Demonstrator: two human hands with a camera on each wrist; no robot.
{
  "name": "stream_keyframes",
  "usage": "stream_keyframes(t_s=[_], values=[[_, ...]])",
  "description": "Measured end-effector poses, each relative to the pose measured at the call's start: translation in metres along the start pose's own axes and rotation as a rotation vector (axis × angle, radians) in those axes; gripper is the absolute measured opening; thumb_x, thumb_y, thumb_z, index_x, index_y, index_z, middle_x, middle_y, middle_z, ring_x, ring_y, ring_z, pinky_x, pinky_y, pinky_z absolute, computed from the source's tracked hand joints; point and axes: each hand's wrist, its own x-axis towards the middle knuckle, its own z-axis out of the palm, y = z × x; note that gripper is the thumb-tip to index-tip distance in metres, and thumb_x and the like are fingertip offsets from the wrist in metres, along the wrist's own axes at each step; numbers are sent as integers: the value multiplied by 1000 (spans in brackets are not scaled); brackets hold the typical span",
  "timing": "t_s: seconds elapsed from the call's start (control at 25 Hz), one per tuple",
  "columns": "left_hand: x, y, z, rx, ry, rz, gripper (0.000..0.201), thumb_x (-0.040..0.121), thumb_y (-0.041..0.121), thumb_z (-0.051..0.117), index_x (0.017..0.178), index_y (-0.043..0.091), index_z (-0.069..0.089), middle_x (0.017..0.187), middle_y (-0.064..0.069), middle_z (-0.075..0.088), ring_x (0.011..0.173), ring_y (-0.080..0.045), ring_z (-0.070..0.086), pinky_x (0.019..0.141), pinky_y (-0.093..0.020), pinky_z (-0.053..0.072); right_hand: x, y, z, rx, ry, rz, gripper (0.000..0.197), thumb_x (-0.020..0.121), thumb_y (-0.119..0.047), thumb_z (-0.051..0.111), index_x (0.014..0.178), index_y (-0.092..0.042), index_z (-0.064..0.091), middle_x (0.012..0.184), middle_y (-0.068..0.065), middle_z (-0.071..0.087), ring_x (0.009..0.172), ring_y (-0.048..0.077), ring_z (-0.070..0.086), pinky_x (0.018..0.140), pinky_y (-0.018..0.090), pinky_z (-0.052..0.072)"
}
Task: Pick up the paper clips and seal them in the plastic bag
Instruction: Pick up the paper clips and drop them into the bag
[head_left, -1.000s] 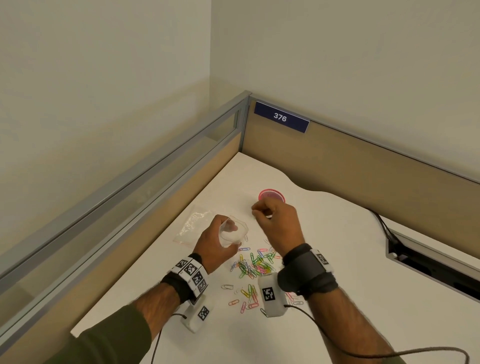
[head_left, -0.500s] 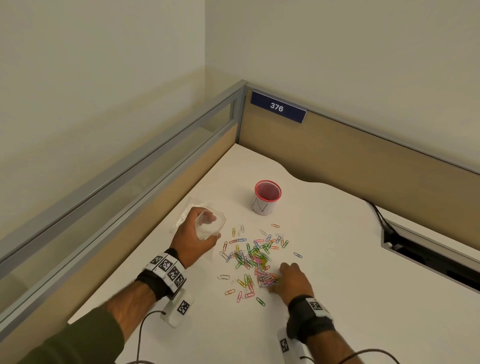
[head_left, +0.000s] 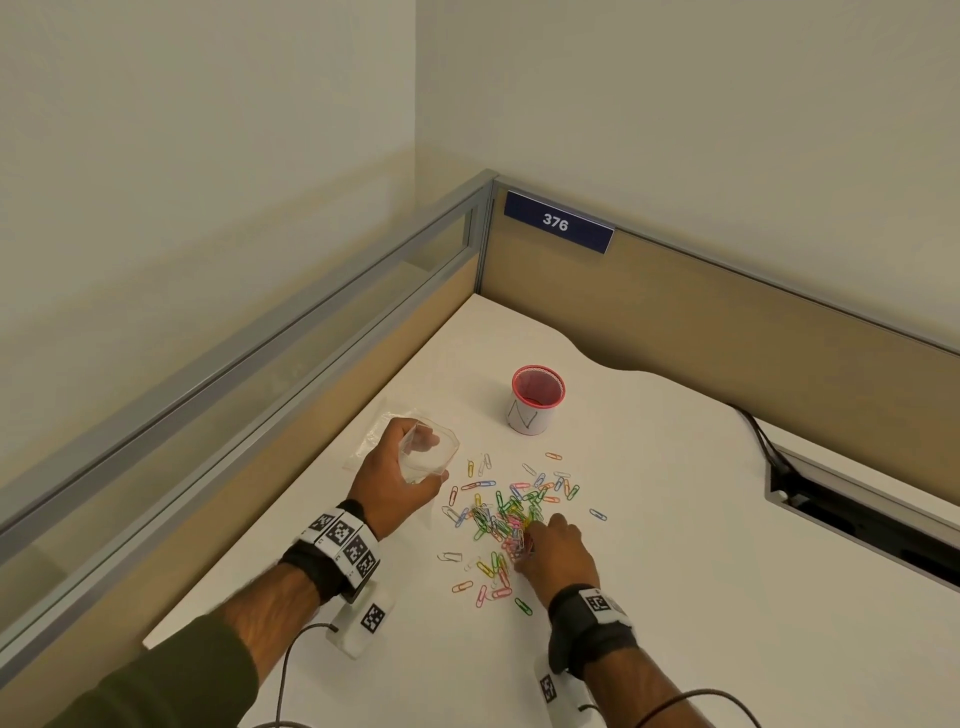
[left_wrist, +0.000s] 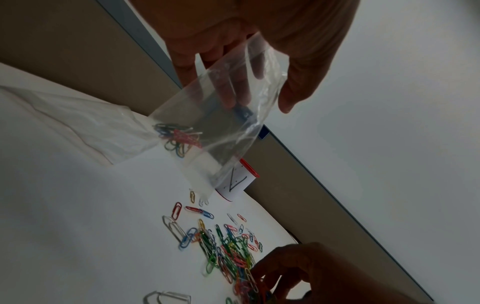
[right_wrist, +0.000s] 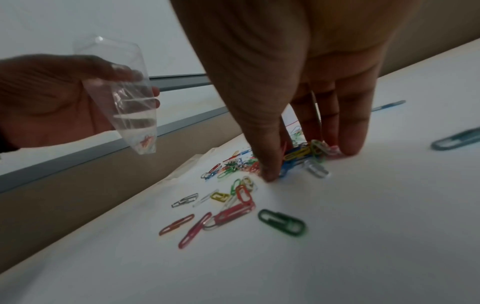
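My left hand (head_left: 396, 483) held the plastic bag (left_wrist: 221, 123) above the desk (head_left: 675, 519), mouth upward, its length hanging down. My right hand (head_left: 558, 553) reached down, thumb and fingertips closing round clustered paper clips (head_left: 506, 514) on the desk.

An office cubicle: white desk (head_left: 675, 519) fitted into the corner of low tan partition panels (head_left: 727, 322) with grey metal rails and a glass strip, numbered blue plate "376" (head_left: 558, 222) at the corner, cable slot (head_left: 857, 519) at the desk's right edge.
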Motion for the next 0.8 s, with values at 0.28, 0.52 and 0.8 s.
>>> stream_keyframes(t_s=[0.28, 0.52, 0.8], values=[[0, 7, 9, 33, -20, 8, 52, 77, 12, 84, 117, 19, 51, 113, 4, 64, 112, -10, 61, 86, -4, 41, 9, -3, -12, 44, 37, -8, 20, 95, -16, 44, 105, -12, 60, 111, 9, 62, 102, 24, 60, 88, 30, 48], [1, 9, 14, 34, -30, 7, 52, 77, 12, 83, 116, 20, 51, 111, 8, 64, 112, -10, 62, 89, -9, 43, 10, 2, -37, 333, 71, 80, 19, 85, -4, 56, 74, -19, 61, 94, 8, 72, 86, 23, 66, 85, 36, 56], [6, 9, 22, 41, -52, 23, 54, 76, 16, 84, 117, 21, 50, 112, 6, 63, 111, -10, 61, 93, -16, 46, -13, -50, -139, 777, 362, -146, 11, 83, -4, 68, 87, -13, 72, 85, 0, 71, 80, 14, 67, 77, 24, 56]])
